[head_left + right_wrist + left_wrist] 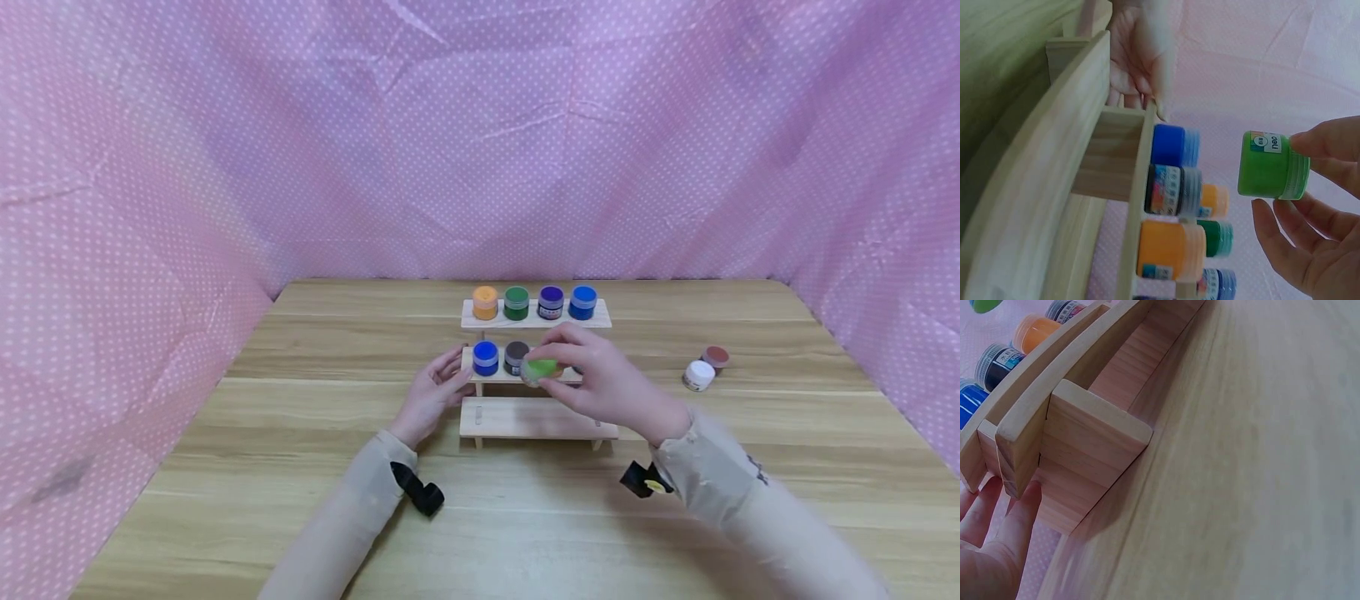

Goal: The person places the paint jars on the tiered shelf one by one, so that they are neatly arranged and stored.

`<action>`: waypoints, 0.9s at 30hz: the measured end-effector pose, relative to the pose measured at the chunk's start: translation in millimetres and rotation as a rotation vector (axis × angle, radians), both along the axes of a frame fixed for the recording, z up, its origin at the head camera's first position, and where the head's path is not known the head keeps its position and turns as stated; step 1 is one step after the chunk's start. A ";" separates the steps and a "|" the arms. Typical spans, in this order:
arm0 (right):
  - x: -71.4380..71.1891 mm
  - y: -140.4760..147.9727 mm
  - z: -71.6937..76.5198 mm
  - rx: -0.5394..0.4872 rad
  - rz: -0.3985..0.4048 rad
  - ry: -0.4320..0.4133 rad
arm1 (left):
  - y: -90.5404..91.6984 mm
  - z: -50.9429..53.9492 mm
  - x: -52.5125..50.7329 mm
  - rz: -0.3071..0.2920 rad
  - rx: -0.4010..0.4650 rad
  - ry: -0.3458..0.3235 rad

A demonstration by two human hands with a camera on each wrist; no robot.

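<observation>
A light-green paint jar (542,368) hangs above the middle shelf, pinched between the thumb and fingers of my right hand (600,375). In the right wrist view that green jar (1266,165) is apart from the shelf and its jars. My left hand (435,390) holds the left end of the stepped wooden rack (538,417), thumb in front. Along the middle shelf stand a blue jar (485,358), a black jar (1166,190), an orange jar (1166,250) and a dark one mostly hidden by my right hand. The front shelf carries no jar.
Four-sided jars are absent; on the rear shelf (536,322) stand an orange jar (485,302), a green jar (516,303), a purple jar (551,302) and a blue jar (582,302). A white jar (699,376) and a reddish-brown jar (716,358) sit at right. Pink dotted cloth (510,167) hangs behind.
</observation>
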State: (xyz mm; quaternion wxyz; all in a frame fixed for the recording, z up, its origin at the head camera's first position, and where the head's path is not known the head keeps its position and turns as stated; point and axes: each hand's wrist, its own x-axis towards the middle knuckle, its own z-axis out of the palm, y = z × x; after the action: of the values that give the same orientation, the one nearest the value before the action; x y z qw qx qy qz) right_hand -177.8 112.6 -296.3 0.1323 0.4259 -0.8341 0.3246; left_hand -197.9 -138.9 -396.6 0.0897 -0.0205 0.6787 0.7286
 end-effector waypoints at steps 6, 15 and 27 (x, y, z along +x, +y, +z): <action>1.8 -15.9 -9.5 0.024 0.050 -0.011 | -0.3 -0.7 -0.2 0.004 -0.003 0.003; 0.5 -30.2 -25.8 0.098 0.115 -0.069 | -0.7 0.1 0.3 -0.010 0.000 0.008; 1.1 -42.9 -42.4 0.180 0.117 -0.172 | -1.2 0.0 -0.3 -0.023 -0.007 0.001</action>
State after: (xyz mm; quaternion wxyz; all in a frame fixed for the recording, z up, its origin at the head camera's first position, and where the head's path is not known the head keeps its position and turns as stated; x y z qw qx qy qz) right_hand -176.7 69.7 -338.7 0.0024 0.4548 -0.8418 0.2907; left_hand -198.2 -140.1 -396.6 0.0978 -0.0124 0.6816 0.7251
